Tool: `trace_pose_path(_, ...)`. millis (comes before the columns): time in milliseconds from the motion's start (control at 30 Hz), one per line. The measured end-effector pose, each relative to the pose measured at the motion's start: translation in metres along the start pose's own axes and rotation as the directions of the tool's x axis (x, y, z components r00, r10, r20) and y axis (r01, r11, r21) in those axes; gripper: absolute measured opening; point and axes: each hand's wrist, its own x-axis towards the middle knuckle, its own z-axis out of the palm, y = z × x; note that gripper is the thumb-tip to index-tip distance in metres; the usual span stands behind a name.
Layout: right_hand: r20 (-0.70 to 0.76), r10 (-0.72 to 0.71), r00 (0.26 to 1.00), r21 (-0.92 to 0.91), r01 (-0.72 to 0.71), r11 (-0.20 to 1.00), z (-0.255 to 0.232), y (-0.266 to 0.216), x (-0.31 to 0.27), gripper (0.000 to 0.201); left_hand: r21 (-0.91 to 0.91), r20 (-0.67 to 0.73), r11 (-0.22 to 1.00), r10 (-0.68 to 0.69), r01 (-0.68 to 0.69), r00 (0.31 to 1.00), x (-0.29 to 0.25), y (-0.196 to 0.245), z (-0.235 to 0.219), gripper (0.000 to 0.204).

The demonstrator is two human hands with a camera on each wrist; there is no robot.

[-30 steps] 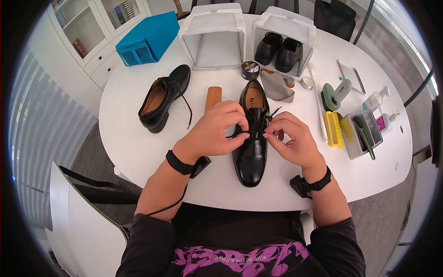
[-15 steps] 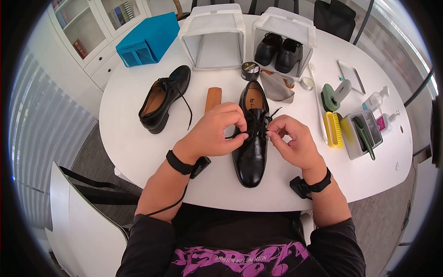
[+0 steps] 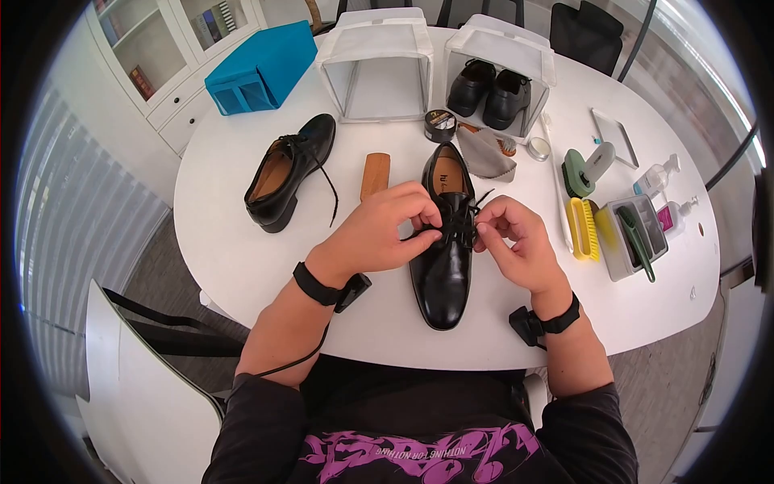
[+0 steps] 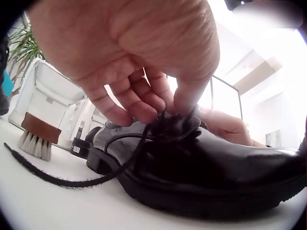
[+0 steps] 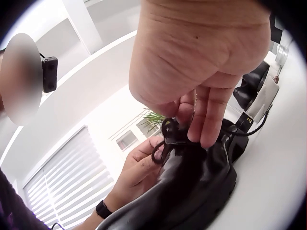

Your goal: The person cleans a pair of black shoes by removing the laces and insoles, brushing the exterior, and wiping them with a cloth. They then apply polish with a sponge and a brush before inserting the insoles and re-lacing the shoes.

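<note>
A glossy black lace-up shoe stands upright on the table, toe toward the person. At its left side the left hand pinches the black lace between thumb and fingertips. From the other side the right hand pinches lace close to the knot, its fingertips against the shoe. In the left wrist view a loose lace end hangs down and lies along the table. Loops of lace show at the shoe's opening in the right wrist view. The exact lacing under the fingers is hidden.
Another black shoe stands left, with a wooden-backed brush between. Behind are a blue box, an open white box and one holding black shoes. Right are a yellow brush, a grey caddy and bottles.
The left fingertips have shifted slightly right over the laces, and the right hand has moved slightly right. Both hands remain at the laces.
</note>
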Motion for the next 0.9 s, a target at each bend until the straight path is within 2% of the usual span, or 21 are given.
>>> trace_pose_path(33,-0.001,0.0,1.0,0.0,0.0,1.0,0.0,0.001,0.0,0.009,0.009,0.01,1.0,0.004,-0.004,1.0,0.0,0.0,0.0,0.015)
trace_pose_path(100,0.016,-0.092,0.996,-0.143,0.093,0.985,-0.001,0.004,0.001,0.009,0.019,0.02,1.0,0.008,-0.008,1.0,0.0,0.001,0.0,0.016)
trace_pose_path(233,0.021,-0.138,0.99,-0.199,0.14,0.97,0.001,-0.001,0.002,0.01,0.023,0.006,1.0,0.002,-0.002,1.0,0.0,0.001,0.003,0.015)
trace_pose_path(300,-0.009,0.03,0.999,-0.047,-0.031,0.998,0.0,0.0,0.002,0.013,0.035,-0.001,0.999,0.004,-0.004,1.0,0.0,-0.002,0.004,0.014)
trace_pose_path(333,-0.009,0.031,0.999,-0.047,-0.031,0.998,-0.001,0.001,0.002,0.013,0.03,0.003,1.0,-0.002,0.002,1.0,0.0,-0.003,0.005,0.013)
trace_pose_path(400,0.017,-0.13,0.991,-0.24,0.131,0.962,-0.001,0.003,0.003,0.014,0.025,0.007,1.0,-0.008,0.008,1.0,0.0,-0.003,0.006,0.012)
trace_pose_path(500,0.03,-0.162,0.986,-0.263,0.164,0.951,0.001,0.0,0.003,0.012,-0.016,0.01,0.999,-0.029,0.03,1.0,0.0,-0.001,0.008,0.012)
trace_pose_path(900,0.044,0.046,0.998,-0.072,-0.043,0.997,0.001,-0.001,0.001,0.007,-0.029,0.004,0.999,-0.025,0.025,1.0,-0.001,-0.008,0.01,0.009)
